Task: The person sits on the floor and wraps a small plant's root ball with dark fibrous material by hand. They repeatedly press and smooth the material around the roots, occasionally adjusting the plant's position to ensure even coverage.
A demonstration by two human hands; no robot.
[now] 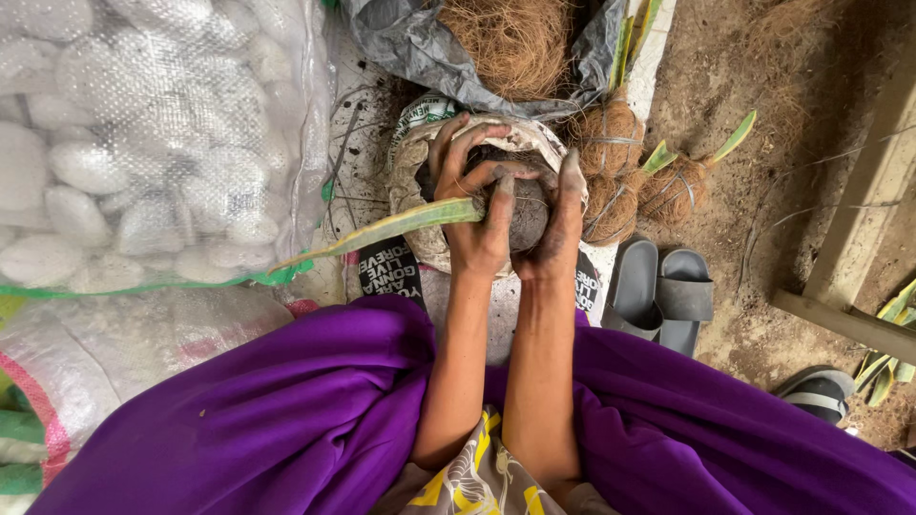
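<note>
Both my hands, dirty with soil, clasp a dark round ball of soil (528,217) over an open sack of soil (416,162). My left hand (474,195) wraps the ball's left side and pins the base of a long green-yellow leaf (382,232), which sticks out to the left. On the ball's right side my right hand (556,221) presses, its fingers pointing up. Purple cloth (286,410) covers my legs below.
A clear sack of white stones (143,143) fills the left. A grey bag of brown coconut fibre (510,38) lies at the top. Two fibre-wrapped plant balls (634,176) sit right of the sack, grey slippers (658,291) below them. A wooden frame (859,238) stands at right.
</note>
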